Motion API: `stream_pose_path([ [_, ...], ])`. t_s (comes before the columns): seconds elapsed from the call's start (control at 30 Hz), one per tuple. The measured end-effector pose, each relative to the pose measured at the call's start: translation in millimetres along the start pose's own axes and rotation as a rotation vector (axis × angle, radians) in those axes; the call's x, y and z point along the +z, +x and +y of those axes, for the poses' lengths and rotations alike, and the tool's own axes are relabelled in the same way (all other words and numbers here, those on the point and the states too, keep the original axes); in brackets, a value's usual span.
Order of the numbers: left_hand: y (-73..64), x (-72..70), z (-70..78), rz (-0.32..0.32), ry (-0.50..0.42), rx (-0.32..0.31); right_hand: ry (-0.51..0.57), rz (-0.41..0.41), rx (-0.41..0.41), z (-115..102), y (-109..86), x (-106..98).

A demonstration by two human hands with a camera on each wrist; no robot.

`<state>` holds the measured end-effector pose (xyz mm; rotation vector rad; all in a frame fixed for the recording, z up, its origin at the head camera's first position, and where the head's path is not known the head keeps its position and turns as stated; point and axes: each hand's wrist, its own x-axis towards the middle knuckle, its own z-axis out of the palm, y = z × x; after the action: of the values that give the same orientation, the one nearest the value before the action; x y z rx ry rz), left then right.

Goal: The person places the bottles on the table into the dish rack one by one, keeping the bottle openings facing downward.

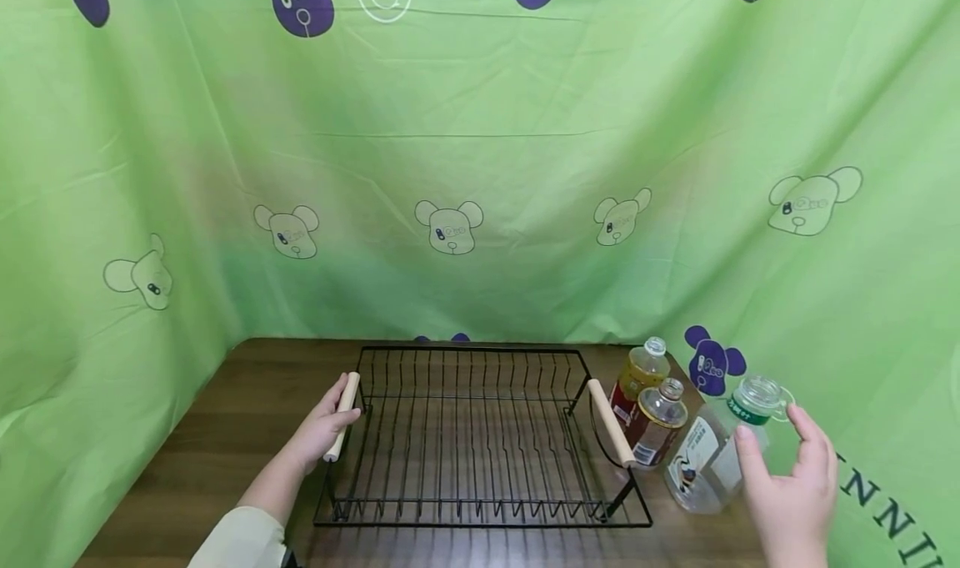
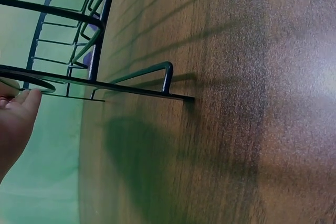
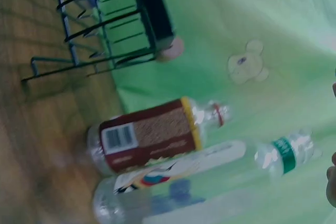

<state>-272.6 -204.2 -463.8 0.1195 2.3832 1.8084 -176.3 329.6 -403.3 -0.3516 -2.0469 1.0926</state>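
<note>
The right hand (image 1: 795, 476) is held just beside the neck of a large clear bottle (image 1: 701, 476), its thumb and fingers spread apart. By the left hand (image 1: 318, 430), the left wooden handle (image 1: 350, 391) of a black wire rack (image 1: 480, 525) is gripped, fingers clamped on it. The rack is supported on a brown bench (image 1: 210, 443). Between rack and large bottle, a smaller bottle with a dark red label (image 1: 656, 426) is placed upright; behind it, another bottle (image 1: 643, 372) is seen. The bench is backed by a green curtain (image 1: 487, 92) printed with bear heads.
</note>
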Motion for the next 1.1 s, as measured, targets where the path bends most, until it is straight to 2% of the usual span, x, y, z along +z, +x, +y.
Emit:
stream_pose_path([
  [0.17,-1.1,0.0,1.9,0.011,-0.005,0.006,-0.027,-0.044,0.058,13.6,2.4,0.2],
  [0.5,-1.8,1.8,0.9,0.006,-0.017,0.002,-0.087,-0.116,0.159,50.6,4.2,15.4],
  [0.7,-1.5,1.9,0.1,0.006,-0.018,0.004,-0.113,-0.152,0.193,59.6,6.1,22.5],
  [1.1,0.8,2.3,-2.4,0.009,-0.028,0.007,-0.129,-0.174,0.250,71.6,12.2,28.8],
])
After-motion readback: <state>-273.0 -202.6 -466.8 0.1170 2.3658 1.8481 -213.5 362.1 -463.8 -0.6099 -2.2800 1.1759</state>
